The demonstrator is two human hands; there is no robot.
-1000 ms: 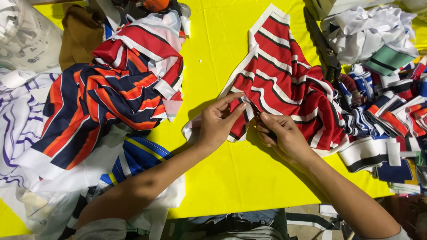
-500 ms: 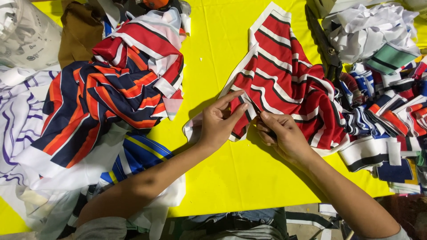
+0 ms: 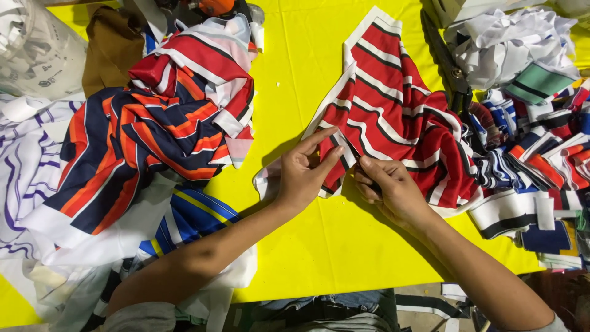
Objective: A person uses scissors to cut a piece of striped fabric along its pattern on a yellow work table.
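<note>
Little has moved since the earlier frame: both hands stay on the same hem, the left fingers now spread a bit flatter. At far left lies a white-purple cloth (image 3: pixel 24 178), then a navy-orange striped pile (image 3: pixel 141 147). On the yellow table (image 3: pixel 344 246) the left hand (image 3: pixel 301 172) presses the red striped fabric (image 3: pixel 399 123), and the right hand (image 3: pixel 387 187) pinches its lower edge. Scissors (image 3: pixel 452 71) and folded collars (image 3: pixel 528 166) lie right.
</note>
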